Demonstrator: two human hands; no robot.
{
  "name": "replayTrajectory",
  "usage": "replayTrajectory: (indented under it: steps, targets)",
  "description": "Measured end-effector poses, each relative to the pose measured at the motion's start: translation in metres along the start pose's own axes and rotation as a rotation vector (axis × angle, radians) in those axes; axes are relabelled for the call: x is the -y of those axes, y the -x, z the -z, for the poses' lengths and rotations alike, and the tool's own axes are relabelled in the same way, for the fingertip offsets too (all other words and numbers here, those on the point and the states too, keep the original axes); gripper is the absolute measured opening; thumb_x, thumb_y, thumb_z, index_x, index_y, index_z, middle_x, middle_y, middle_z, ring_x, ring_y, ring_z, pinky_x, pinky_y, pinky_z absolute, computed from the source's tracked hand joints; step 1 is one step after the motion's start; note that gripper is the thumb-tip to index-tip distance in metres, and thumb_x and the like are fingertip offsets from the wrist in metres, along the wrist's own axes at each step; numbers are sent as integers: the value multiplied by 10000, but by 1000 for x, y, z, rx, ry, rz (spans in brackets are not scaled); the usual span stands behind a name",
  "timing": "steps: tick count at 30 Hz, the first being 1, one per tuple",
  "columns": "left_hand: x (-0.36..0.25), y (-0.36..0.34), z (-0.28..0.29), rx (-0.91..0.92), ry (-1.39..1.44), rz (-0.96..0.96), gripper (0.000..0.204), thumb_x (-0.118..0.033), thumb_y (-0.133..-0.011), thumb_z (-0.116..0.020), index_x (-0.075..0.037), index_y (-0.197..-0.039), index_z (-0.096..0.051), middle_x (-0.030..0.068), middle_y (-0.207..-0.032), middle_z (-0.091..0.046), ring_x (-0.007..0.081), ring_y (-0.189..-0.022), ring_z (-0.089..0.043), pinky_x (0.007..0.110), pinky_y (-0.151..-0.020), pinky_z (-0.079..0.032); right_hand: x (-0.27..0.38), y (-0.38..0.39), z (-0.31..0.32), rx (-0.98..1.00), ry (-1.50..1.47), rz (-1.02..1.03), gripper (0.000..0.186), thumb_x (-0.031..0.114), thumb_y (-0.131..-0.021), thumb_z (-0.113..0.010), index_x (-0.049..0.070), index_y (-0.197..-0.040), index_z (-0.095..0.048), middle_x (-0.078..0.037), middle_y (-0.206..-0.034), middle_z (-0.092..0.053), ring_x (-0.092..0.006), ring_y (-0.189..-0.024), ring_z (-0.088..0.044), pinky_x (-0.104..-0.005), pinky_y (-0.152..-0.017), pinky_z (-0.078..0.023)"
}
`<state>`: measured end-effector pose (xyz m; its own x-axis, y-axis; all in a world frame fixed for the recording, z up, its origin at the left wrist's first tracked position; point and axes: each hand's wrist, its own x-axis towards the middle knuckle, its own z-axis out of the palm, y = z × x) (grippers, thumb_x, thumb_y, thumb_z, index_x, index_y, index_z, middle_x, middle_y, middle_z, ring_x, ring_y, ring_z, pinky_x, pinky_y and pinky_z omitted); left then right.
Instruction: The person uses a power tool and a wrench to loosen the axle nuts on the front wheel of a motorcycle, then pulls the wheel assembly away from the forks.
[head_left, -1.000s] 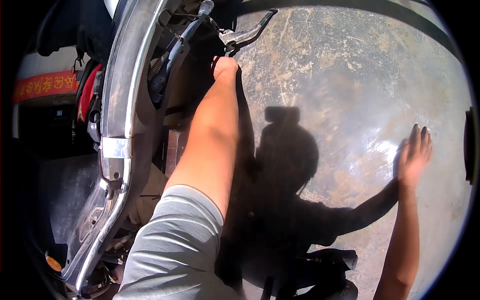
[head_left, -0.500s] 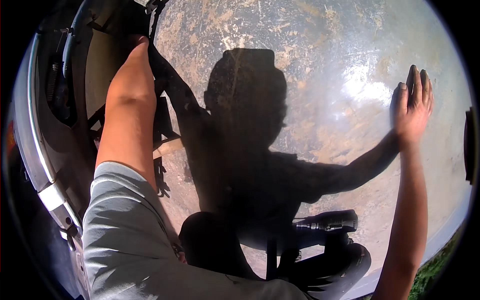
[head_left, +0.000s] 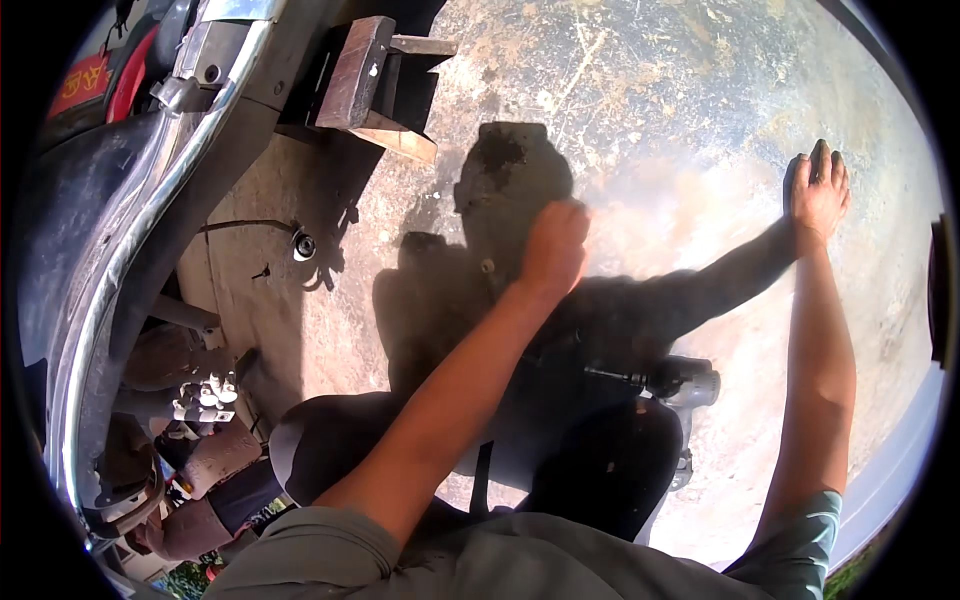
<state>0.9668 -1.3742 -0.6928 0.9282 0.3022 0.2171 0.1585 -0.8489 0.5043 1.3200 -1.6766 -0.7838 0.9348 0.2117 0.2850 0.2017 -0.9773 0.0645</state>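
My left hand point(head_left: 557, 248) is curled into a fist over the scuffed concrete floor point(head_left: 700, 90), above my shadow. Whatever its fingers hold, if anything, is hidden. A small tan roundish piece point(head_left: 487, 266) shows in the shadow beside it. Farther right, my right hand point(head_left: 820, 198) rests on the floor with fingers stretched out. A cordless drill point(head_left: 685, 381) lies between my right forearm and my knee, its thin bit pointing left.
A vehicle's body edge with bright trim point(head_left: 130, 225) curves along the left. A wooden stool point(head_left: 357, 75) stands beside it. A cable with a round black end point(head_left: 303, 244) hangs below. Mixed clutter, including a white fitting point(head_left: 207, 398), fills the lower left.
My left hand has come out from beside the vehicle and swung right over the floor, now in a fist. The view has shifted, showing the stool and cable. My right hand stays on the floor.
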Motion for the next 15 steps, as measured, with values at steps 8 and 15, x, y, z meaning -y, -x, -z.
replayTrajectory:
  steps: [8, 15]
  targets:
    - [3, 76, 82, -112, -134, 263, 186, 1, -806, -651, -18, -991, -659, 156, -983, -666, 374, -962, -618, 453, -835, -514, 21, -14, 10, 42, -14, 67, 616, 552, -1017, -353, 270, -1565, -361, -97, -1620, -353, -321, -1501, -300, -534, -1211, -218]
    - [-31, 160, 267, -195, -55, 156, 145, -49, -848, -688, -33, -992, -676, 138, -908, -670, 345, -891, -643, 425, -769, -531, -68, -60, -63, 232, -35, -137, 592, 509, -1068, -333, 154, -1538, -381, -187, -1589, -358, -444, -1403, -398, -631, -1072, -383]
